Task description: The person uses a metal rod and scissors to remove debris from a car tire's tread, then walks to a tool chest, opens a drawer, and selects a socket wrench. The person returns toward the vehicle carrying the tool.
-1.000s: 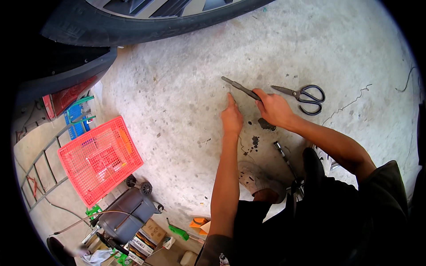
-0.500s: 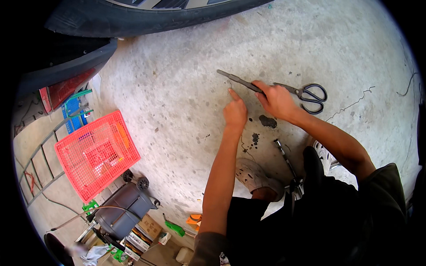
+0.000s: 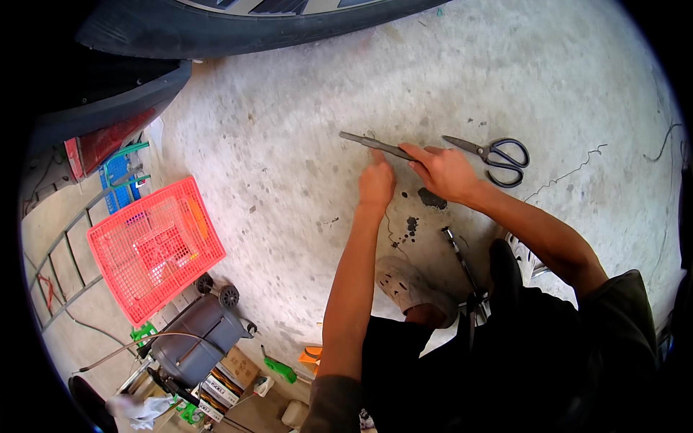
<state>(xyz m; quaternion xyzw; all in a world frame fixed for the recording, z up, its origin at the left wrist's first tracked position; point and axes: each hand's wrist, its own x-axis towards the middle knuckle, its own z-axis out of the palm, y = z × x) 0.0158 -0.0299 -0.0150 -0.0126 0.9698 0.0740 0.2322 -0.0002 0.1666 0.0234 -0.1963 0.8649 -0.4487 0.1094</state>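
Observation:
My right hand (image 3: 447, 175) is closed round one end of a dark grey stepped metal rod (image 3: 361, 140), which points to the left above the floor. Just below the rod, my left hand (image 3: 377, 185) has its fingers curled, the index fingertip up against the rod. A thin dark wire (image 3: 390, 229) trails from under the left hand toward my shoe, and a short bit of it seems to curl above the rod. To the right of my right hand, black-handled scissors (image 3: 497, 154) lie on the concrete, blades slightly hidden by nothing but closed together.
A car tyre (image 3: 289, 32) stands at the far edge. At left are a red plastic basket (image 3: 155, 249) and a dark grey wheeled tank (image 3: 198, 339). A shiny metal tool (image 3: 460, 252) lies near my shoe (image 3: 408, 285). A crinkled wire (image 3: 567, 173) lies right of the scissors.
The rod has shifted left and slightly down, with my right hand following. My left index fingertip, apart from the rod before, now meets it.

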